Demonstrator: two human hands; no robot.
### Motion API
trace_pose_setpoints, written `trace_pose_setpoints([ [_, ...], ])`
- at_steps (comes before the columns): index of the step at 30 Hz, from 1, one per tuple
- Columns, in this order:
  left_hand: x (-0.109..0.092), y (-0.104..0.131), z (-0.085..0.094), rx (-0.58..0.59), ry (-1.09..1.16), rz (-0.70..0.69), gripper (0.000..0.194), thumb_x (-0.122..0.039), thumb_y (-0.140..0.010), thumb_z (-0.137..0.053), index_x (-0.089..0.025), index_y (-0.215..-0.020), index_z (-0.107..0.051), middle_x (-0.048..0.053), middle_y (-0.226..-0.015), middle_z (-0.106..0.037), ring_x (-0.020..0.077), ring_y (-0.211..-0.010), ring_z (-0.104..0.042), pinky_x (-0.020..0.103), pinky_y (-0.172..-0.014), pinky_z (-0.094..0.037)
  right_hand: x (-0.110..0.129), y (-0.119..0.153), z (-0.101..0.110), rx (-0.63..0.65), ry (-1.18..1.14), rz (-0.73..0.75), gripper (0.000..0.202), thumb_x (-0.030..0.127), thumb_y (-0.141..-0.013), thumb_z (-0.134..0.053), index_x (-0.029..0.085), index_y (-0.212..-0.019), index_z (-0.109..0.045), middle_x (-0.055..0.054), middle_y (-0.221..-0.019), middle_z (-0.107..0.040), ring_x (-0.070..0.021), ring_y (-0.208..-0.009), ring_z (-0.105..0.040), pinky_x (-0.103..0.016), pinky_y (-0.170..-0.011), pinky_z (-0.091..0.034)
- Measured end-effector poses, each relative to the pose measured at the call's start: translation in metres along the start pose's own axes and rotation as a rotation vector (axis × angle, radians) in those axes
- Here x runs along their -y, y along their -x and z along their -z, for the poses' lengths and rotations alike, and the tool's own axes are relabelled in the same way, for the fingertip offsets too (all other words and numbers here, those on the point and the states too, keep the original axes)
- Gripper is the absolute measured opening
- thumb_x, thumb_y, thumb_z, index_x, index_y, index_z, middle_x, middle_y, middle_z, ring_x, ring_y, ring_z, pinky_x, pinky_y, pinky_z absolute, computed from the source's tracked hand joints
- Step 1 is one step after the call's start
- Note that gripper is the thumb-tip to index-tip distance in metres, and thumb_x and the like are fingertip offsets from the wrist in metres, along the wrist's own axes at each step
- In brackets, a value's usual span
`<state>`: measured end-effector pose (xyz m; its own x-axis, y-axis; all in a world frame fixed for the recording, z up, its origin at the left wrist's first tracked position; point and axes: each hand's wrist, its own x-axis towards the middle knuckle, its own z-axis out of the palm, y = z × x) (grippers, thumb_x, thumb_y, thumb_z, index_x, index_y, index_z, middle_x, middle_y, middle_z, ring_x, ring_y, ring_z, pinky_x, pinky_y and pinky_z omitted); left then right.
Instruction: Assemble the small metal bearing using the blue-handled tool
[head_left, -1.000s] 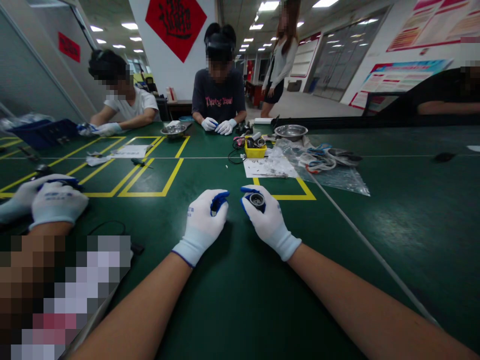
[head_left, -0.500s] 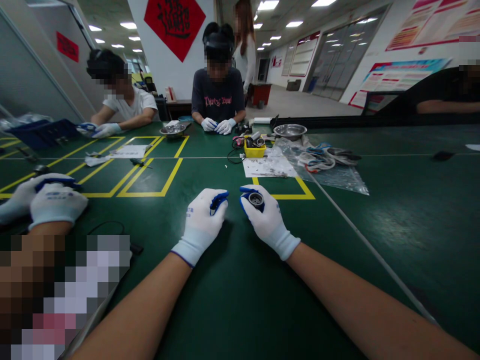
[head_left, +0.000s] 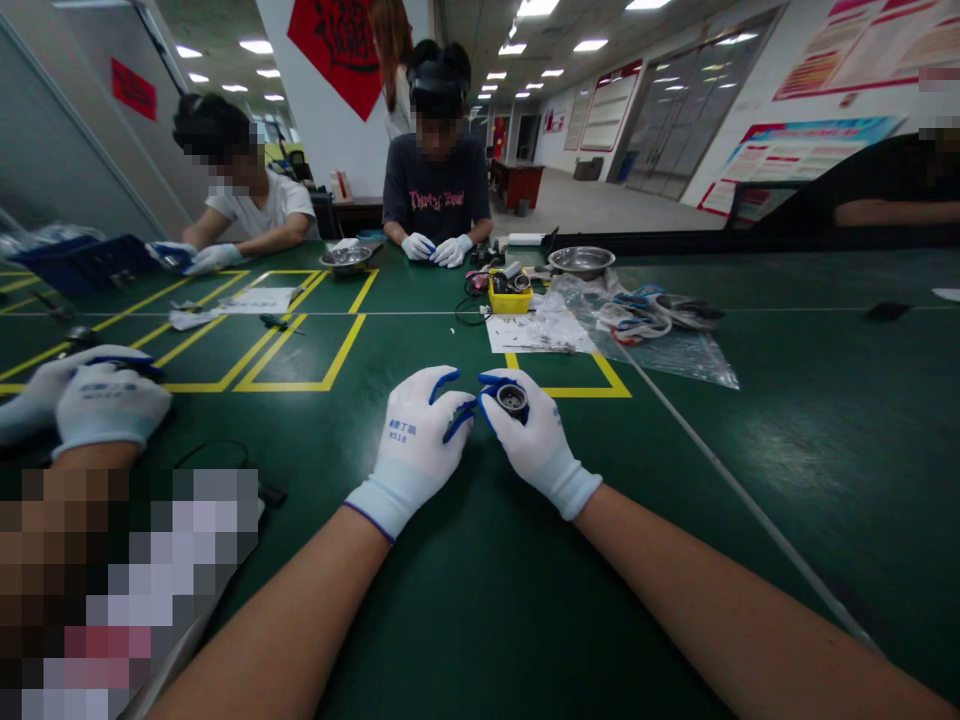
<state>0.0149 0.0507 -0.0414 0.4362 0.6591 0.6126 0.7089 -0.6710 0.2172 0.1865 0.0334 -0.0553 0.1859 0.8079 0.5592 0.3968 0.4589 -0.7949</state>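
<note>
My right hand [head_left: 529,432], in a white glove with blue fingertips, is wrapped round a dark round part [head_left: 512,401] whose open end faces up and shows small holes inside. Just left of it is my left hand [head_left: 426,430], gloved the same way, its thumb and fingers apart with nothing visible between them. Its thumb tip lies close to the fingers of my right hand; whether they touch I cannot tell. Both hands are above the green table [head_left: 480,600].
A yellow bin [head_left: 511,300] of parts stands ahead, near a plastic bag [head_left: 675,350] with cables and a metal bowl [head_left: 581,262]. A co-worker's gloved hands [head_left: 112,405] are at the left. Two more people sit across the table.
My left hand has moved right, closer to my right hand, and its thumb and fingers have spread apart. My right hand has hardly moved. The standing person behind has moved left.
</note>
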Motion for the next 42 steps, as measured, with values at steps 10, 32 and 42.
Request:
trace_pose_setpoints([
  [10,-0.006,-0.001,0.002,0.124,-0.111,-0.098,0.015,-0.019,-0.088,-0.069,-0.020,-0.102,-0.077,0.018,-0.151,-0.056,0.0425,-0.147,-0.045,0.073,-0.123,-0.027,0.000,0.000,0.000,0.008,0.007,0.024,0.022,0.035,-0.089,-0.065,0.024,-0.107,-0.070,-0.008,-0.106,-0.078,-0.0269,-0.102,-0.074,-0.046,-0.096,-0.058],
  [32,-0.001,0.003,-0.007,0.140,-0.052,-0.232,0.024,-0.014,-0.092,-0.065,-0.011,-0.114,-0.071,0.024,-0.143,-0.059,0.0383,-0.132,-0.058,0.056,-0.107,-0.054,0.002,-0.001,0.000,0.036,-0.023,0.044,0.019,0.032,-0.089,-0.064,0.023,-0.105,-0.068,-0.007,-0.101,-0.077,-0.0264,-0.098,-0.073,-0.044,-0.093,-0.059],
  [42,0.000,0.001,-0.007,0.196,-0.062,-0.204,0.026,-0.017,-0.094,-0.064,-0.015,-0.120,-0.068,0.017,-0.137,-0.064,0.0332,-0.122,-0.064,0.050,-0.103,-0.057,0.003,-0.001,0.001,0.041,-0.019,0.049,0.021,0.033,-0.089,-0.065,0.023,-0.106,-0.069,-0.008,-0.103,-0.078,-0.0268,-0.100,-0.074,-0.045,-0.094,-0.060],
])
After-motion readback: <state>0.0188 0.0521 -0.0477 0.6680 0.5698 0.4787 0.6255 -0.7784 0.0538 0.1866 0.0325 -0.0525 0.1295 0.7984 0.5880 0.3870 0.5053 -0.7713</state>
